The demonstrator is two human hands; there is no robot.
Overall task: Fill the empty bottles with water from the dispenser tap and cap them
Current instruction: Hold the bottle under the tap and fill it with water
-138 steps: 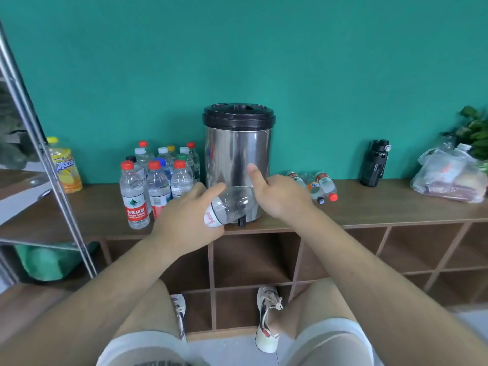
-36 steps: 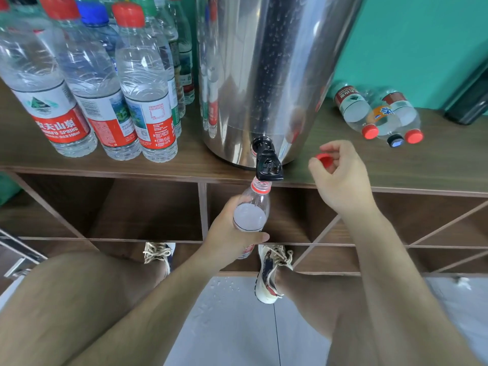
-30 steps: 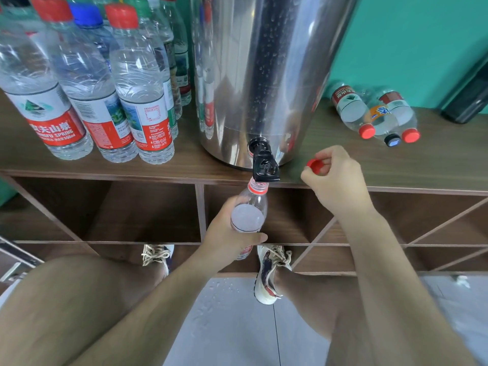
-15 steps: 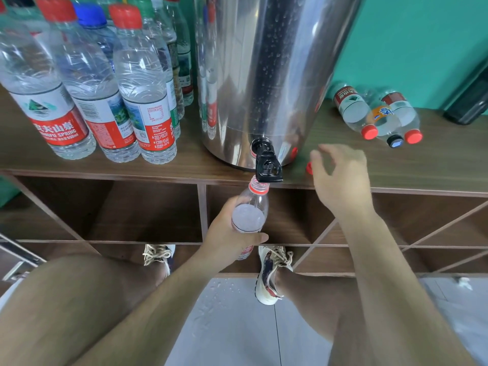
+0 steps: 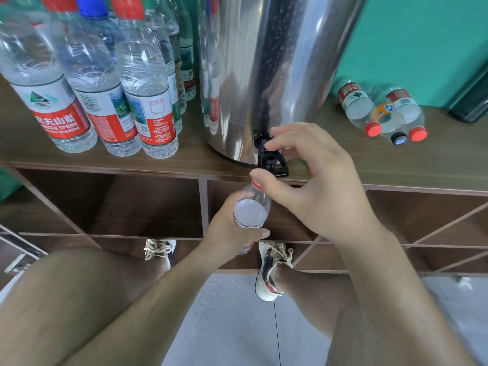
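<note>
One clear plastic bottle is gripped upright in the left hand, whose fingers and thumb are wrapped round its body. Its open, red-ringed mouth is held directly under the black dispenser tap, at six o'clock of it and just below the front edge of the wooden tabletop. A pale disc is seen through the bottle's shoulder — whether water is running cannot be told. The tap is taken by the right hand: the curled forefinger is laid on top of the lever, the thumb tip is brought up beneath the spout beside the bottle's neck, and the other fingers are loosely bent. The tap is mounted low on a stainless-steel dispenser, which is stood on the tabletop and beaded with droplets. At nine o'clock of the dispenser a cluster of upright bottles is stood, capped in red, blue and green. At three o'clock three small bottles are laid on their sides, touching one another, caps toward the camera — two red, one dark. A dark flask is cut off by the frame edge beyond them. Two laced shoes are planted on the grey tiled floor, where water drops are scattered.
</note>
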